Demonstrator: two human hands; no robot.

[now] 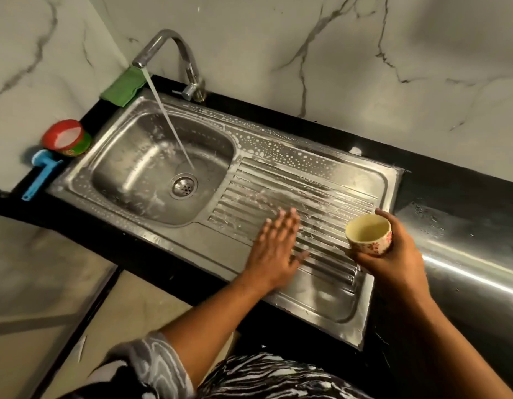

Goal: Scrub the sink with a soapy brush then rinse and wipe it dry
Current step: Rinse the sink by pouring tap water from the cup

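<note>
Steel sink (125, 165) shines wet, soap bubbles (281, 152) dotting its far rim.

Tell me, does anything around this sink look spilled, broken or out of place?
Nothing looks damaged or askew. White soap bubbles speckle the back rim of the sink, and the tap is running into the basin. That looks like mid-cleaning mess, not a mishap.

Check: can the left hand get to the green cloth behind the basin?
Probably yes. The left hand is open and holds nothing, and only the basin lies between it and the cloth. The arm may brush the running water; the reach looks long.
</note>
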